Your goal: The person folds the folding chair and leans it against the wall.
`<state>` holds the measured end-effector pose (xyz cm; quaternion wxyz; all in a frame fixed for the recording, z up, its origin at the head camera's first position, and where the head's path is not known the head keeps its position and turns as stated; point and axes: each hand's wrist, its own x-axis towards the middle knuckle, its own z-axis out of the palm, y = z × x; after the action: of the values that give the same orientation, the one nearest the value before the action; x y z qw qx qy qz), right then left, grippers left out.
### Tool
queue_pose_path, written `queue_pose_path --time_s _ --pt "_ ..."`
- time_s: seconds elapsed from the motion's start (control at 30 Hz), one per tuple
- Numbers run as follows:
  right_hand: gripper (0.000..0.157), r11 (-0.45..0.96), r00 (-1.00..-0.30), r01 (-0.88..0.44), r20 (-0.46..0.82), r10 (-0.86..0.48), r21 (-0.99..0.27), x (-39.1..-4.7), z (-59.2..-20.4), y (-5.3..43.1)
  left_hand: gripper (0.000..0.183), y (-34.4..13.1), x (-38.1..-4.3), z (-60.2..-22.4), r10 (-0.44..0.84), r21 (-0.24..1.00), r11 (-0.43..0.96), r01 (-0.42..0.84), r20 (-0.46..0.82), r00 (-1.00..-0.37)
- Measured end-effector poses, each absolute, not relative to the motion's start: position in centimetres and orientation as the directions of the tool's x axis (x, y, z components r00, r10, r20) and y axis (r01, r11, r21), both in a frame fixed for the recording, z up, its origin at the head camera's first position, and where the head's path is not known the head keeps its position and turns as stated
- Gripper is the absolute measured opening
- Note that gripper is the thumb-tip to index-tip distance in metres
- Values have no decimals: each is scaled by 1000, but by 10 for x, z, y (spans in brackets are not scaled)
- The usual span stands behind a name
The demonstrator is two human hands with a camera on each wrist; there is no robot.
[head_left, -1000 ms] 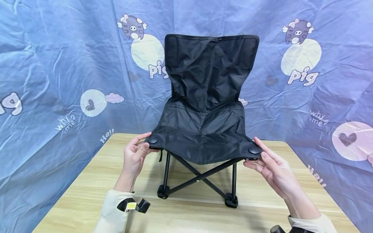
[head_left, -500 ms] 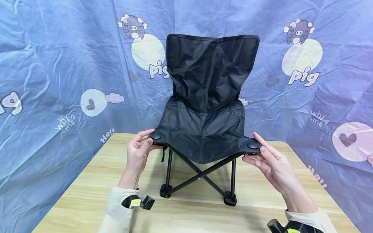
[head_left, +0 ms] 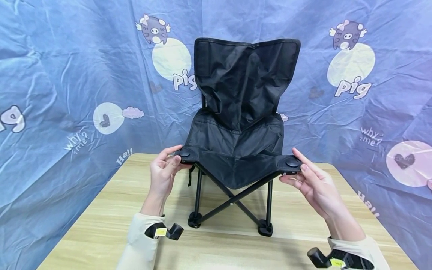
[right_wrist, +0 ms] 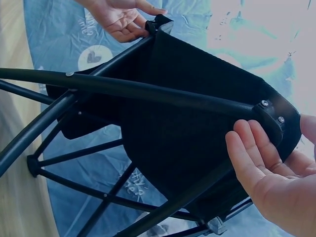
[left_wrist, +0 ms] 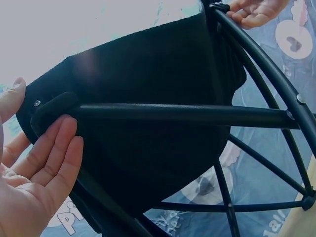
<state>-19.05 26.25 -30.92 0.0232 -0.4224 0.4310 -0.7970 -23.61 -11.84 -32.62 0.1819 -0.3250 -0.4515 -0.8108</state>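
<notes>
A black folding camp chair stands unfolded on the wooden table, its backrest upright and its front legs crossed in an X below the seat. My left hand grips the seat's front left corner, thumb at the edge and fingers underneath. Opposite it, my right hand holds the front right corner the same way. From below, the left wrist view shows the fingers against the corner fitting of the tube. In the right wrist view, fingertips lie under the riveted corner bracket.
The wooden table carries the chair's black plastic feet. Behind and at both sides hangs a blue cloth printed with cartoon pigs. A dark strap dangles under the seat's left corner. Both wrists wear black camera mounts.
Both hands have risen slightly, with the front seat corners. The left corner has also moved right, drawing the corners a little closer together, and the seat sags more in the middle.
</notes>
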Motion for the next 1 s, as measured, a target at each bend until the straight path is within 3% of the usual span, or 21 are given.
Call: queue_pose_path --time_s 1.0 --pt "46 -613 -665 -347 647 -374 -710 -198 -288 246 38 -92 -235 -299 -45 646 -501 576 645 -763"
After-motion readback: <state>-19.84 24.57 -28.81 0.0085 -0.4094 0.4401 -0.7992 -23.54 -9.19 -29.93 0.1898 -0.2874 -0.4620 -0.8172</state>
